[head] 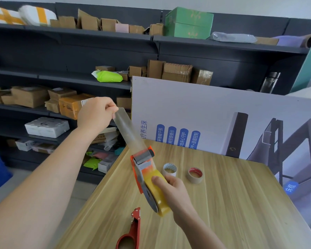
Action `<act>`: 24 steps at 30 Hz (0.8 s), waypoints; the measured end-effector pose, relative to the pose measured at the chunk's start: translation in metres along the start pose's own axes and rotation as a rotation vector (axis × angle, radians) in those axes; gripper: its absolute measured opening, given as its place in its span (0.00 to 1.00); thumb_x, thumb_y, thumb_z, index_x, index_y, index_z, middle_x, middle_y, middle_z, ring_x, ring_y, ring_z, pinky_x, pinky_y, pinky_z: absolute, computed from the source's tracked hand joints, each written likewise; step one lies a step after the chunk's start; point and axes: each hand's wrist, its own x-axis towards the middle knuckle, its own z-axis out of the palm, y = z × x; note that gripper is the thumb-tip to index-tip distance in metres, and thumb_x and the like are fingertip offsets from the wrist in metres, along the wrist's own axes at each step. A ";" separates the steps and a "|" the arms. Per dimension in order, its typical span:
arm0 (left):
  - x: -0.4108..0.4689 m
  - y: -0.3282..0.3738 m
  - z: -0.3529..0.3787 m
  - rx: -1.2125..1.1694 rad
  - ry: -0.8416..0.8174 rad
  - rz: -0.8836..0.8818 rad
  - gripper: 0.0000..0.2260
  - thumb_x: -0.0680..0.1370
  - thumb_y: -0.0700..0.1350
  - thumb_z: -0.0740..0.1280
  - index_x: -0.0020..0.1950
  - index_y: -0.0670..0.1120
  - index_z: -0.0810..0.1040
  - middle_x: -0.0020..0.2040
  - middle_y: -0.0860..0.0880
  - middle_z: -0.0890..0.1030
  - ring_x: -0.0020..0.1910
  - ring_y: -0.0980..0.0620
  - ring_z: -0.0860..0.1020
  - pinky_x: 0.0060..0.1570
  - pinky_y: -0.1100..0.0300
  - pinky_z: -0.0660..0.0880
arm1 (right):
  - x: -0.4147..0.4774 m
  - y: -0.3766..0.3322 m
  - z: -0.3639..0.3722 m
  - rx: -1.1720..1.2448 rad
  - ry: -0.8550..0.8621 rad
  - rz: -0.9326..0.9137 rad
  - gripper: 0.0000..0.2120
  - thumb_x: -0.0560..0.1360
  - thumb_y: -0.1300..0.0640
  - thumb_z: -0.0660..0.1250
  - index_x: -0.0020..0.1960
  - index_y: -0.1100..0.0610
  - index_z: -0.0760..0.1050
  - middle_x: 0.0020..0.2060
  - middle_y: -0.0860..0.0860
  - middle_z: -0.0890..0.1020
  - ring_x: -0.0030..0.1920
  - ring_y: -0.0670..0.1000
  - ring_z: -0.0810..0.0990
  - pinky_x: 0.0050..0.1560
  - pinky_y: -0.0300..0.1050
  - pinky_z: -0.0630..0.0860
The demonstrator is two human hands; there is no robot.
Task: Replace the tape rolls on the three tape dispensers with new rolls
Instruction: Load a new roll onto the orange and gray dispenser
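It looked like a parcel stockroom or packing room: dark metal shelves (97, 51) ran along the wall, crowded with small cardboard boxes (29, 96), mail bags (109, 76) and a green carton (188, 22), while tape rolls (194, 179) lay on a wooden worktable (241, 203).

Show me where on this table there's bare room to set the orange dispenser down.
Widest bare patch: the right half of the table, between the red-cored roll, the printed board and the near edge. A narrower strip lies along the left edge, between the orange dispenser and the red dispenser. Crowded: the middle, around the white-cored roll and right hand.
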 end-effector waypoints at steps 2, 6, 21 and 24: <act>-0.001 -0.004 0.005 0.011 -0.034 -0.019 0.11 0.78 0.45 0.65 0.35 0.48 0.78 0.35 0.50 0.79 0.36 0.52 0.75 0.33 0.59 0.67 | -0.001 0.001 0.000 0.029 0.011 0.014 0.30 0.62 0.42 0.67 0.47 0.69 0.75 0.35 0.54 0.76 0.37 0.51 0.75 0.39 0.47 0.71; -0.002 -0.017 0.017 -0.023 -0.146 -0.087 0.12 0.77 0.45 0.67 0.33 0.50 0.78 0.35 0.50 0.81 0.38 0.50 0.78 0.38 0.56 0.73 | -0.002 0.001 -0.004 0.085 0.013 0.026 0.28 0.63 0.44 0.68 0.48 0.69 0.75 0.35 0.54 0.77 0.37 0.51 0.76 0.40 0.47 0.72; -0.075 -0.022 0.088 -0.568 -0.646 -0.468 0.01 0.76 0.37 0.68 0.45 0.42 0.77 0.31 0.47 0.81 0.31 0.49 0.77 0.34 0.56 0.76 | 0.006 -0.002 -0.027 0.357 0.065 0.175 0.21 0.67 0.47 0.70 0.54 0.61 0.81 0.46 0.61 0.86 0.52 0.64 0.84 0.60 0.63 0.76; -0.092 -0.022 0.098 -0.690 -0.717 -0.556 0.03 0.77 0.36 0.66 0.45 0.43 0.76 0.32 0.46 0.80 0.29 0.50 0.76 0.33 0.57 0.75 | 0.009 -0.001 -0.030 0.378 0.081 0.201 0.23 0.65 0.46 0.71 0.55 0.59 0.81 0.47 0.61 0.86 0.53 0.65 0.83 0.61 0.64 0.76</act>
